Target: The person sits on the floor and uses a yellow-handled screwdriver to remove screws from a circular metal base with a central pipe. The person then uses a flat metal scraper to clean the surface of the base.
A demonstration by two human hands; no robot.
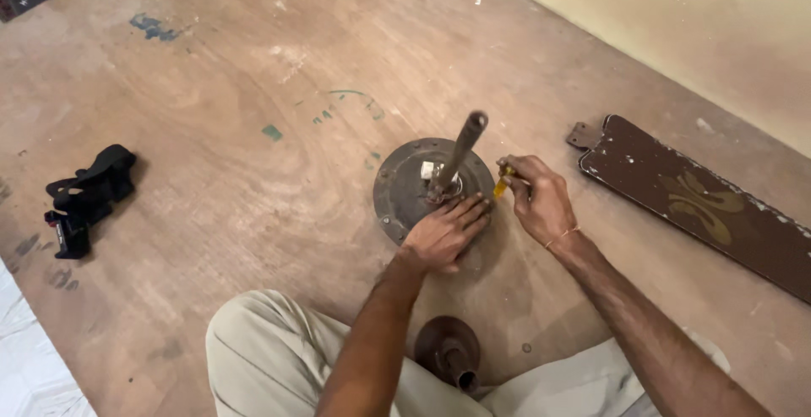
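Pressing flat and open on the round dark metal fan motor housing (pixel 433 187) on the wooden floor (pixel 236 172), the left hand (pixel 445 233) steadies it; the right hand (pixel 541 201) grips a yellow-handled screwdriver (pixel 503 184) at its rim.

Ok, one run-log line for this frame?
left hand: flat on fan motor | right hand: gripping yellow-handled screwdriver at motor edge | fan blade: on floor, right | canopy cup: between knees

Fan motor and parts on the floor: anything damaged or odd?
Yes. The dark brown fan blade lies detached by the wall, its paint chipped and speckled white. The round grey motor housing looks rusty and grimy. Blue-green paint smears mark the floor.
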